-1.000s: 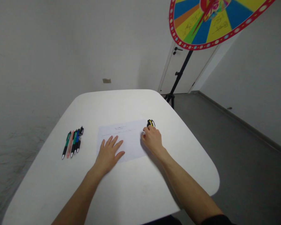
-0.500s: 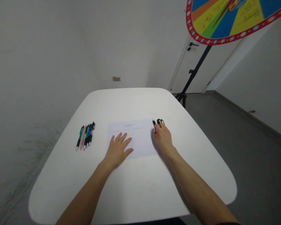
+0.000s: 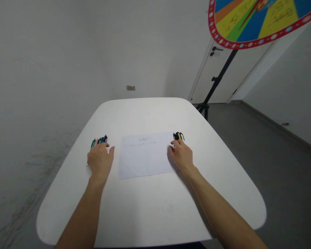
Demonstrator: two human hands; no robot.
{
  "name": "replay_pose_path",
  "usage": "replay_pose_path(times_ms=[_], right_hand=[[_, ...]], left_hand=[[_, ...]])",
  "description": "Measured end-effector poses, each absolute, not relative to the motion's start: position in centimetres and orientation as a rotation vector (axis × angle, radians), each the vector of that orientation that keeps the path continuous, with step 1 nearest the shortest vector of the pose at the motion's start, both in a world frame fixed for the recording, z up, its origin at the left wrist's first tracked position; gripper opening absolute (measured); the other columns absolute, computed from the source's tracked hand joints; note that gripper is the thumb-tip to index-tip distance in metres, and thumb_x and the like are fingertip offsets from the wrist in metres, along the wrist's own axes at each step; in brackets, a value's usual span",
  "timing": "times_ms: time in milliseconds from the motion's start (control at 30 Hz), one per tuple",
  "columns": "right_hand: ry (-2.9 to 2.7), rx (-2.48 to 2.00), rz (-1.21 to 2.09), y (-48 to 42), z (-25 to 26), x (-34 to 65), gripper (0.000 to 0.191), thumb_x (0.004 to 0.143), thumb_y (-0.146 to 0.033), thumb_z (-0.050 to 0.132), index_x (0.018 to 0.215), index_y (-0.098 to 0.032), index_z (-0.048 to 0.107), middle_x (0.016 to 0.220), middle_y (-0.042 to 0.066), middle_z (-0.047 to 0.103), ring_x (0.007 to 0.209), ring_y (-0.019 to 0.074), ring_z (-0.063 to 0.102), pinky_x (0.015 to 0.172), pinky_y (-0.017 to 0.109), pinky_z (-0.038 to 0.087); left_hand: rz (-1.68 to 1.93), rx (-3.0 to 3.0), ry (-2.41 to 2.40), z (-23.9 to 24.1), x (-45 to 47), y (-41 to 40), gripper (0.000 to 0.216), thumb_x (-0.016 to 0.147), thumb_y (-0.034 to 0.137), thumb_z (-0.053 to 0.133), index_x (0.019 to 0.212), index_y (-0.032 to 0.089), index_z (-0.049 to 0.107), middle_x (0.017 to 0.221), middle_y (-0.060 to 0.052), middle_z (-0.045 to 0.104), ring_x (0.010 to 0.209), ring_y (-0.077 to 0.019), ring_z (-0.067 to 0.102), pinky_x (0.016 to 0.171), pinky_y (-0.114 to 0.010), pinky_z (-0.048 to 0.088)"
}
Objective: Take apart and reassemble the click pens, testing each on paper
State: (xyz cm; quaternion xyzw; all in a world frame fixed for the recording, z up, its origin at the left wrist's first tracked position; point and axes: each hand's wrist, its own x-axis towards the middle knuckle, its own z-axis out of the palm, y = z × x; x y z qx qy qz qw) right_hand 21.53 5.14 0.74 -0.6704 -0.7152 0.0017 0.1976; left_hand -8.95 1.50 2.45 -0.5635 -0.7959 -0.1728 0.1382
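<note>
A white sheet of paper [image 3: 145,155] with a few faint printed lines lies in the middle of the white table [image 3: 150,204]. My left hand [image 3: 100,159] rests palm down over a row of several coloured pens [image 3: 100,140] to the left of the sheet; only their top ends show past my fingers, and the thumb sticks out to the right. My right hand [image 3: 181,155] lies at the sheet's right edge, fingers curled over a black and yellow pen [image 3: 178,136] whose top end shows beyond the fingertips. Whether either hand grips a pen is hidden.
A colourful prize wheel [image 3: 259,19] on a black tripod stand [image 3: 217,81] rises behind the table's far right corner. A white door [image 3: 223,76] stands behind it. Grey floor [image 3: 280,166] lies to the right, a white wall to the left.
My left hand has left the sheet and moved left onto the row of coloured pens. My right hand has stayed at the black and yellow pen.
</note>
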Motion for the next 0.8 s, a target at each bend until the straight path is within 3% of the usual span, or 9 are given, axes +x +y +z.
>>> replay_pose_path(times_ms=[133, 600, 800], right_hand=[[-2.010, -1.801, 0.017, 4.8, 0.6, 21.2, 0.021, 0.090, -0.027, 0.050, 0.100, -0.018, 0.067, 0.101, 0.006, 0.067, 0.080, 0.0184, 0.062, 0.067, 0.029, 0.039], [-1.964, -1.639, 0.070, 4.7, 0.2, 21.2, 0.019, 0.088, -0.027, 0.052, 0.092, -0.017, 0.068, 0.085, 0.005, 0.067, 0.074, 0.0175, 0.061, 0.066, 0.028, 0.037], [-1.856, -1.540, 0.323, 4.4, 0.8, 20.8, 0.017, 0.085, -0.027, 0.055, 0.086, -0.016, 0.068, 0.077, 0.004, 0.066, 0.064, 0.0152, 0.056, 0.066, 0.029, 0.039]], left_hand=[[-0.241, -1.540, -2.446, 2.5, -10.6, 1.5, 0.030, 0.085, 0.040, 0.051, 0.095, 0.015, 0.065, 0.101, -0.015, 0.068, 0.094, -0.0336, 0.058, 0.075, -0.041, 0.042], [-0.138, -1.506, -2.385, 2.2, -10.6, 1.8, 0.032, 0.086, 0.038, 0.047, 0.089, 0.013, 0.068, 0.097, -0.017, 0.066, 0.095, -0.0337, 0.056, 0.076, -0.042, 0.040], [-0.417, -1.655, -2.284, 1.8, -9.3, 2.0, 0.031, 0.088, 0.036, 0.046, 0.085, 0.014, 0.068, 0.098, -0.016, 0.068, 0.097, -0.0327, 0.057, 0.077, -0.042, 0.041]])
